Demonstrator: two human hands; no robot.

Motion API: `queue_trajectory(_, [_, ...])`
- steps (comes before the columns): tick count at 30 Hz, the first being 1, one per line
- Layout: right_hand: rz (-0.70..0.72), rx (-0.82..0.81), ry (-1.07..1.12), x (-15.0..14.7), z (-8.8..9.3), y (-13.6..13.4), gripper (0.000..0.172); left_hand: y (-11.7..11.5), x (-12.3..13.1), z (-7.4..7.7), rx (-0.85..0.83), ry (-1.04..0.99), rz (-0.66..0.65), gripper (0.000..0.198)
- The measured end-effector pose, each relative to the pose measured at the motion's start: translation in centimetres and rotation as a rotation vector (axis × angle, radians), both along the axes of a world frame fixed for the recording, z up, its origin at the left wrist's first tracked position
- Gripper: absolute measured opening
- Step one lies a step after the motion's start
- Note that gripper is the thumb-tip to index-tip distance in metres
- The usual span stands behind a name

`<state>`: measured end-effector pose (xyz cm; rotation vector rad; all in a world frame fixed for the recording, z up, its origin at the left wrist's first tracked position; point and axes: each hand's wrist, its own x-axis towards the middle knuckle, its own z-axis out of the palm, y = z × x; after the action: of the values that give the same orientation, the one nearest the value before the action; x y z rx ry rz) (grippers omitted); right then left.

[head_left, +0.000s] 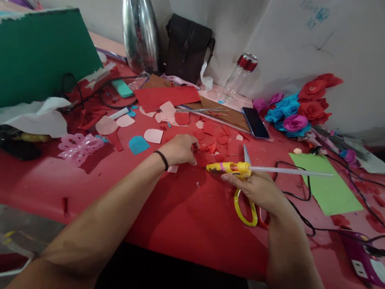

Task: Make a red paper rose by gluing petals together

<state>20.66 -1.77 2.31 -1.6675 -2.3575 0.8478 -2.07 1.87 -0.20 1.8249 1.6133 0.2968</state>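
Note:
My right hand [256,189] grips a yellow glue gun [229,168] with a clear glue stick sticking out to the right; its nozzle points left toward the red paper petals [217,138]. Under that hand lie yellow-handled scissors [244,210]. My left hand [179,149], a black band on its wrist, rests on the red table [185,213] with fingers pinched on a small red paper piece I can barely make out.
Pink and blue paper cutouts [138,144] litter the table. A phone [256,122], paper roses [298,107], a green sheet [325,181], black cables [357,233], a power strip [367,264], a steel bottle [140,29], a black bag [188,45] and a green board [27,56] surround the work spot.

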Motion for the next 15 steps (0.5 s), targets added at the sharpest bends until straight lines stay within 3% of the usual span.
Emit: queue_trajectory(15, [-0.068,0.115,-0.075,-0.3,-0.95,0.53,0.043,0.13,-0.04,-0.17,-0.002,-0.009,0.004,0.047])
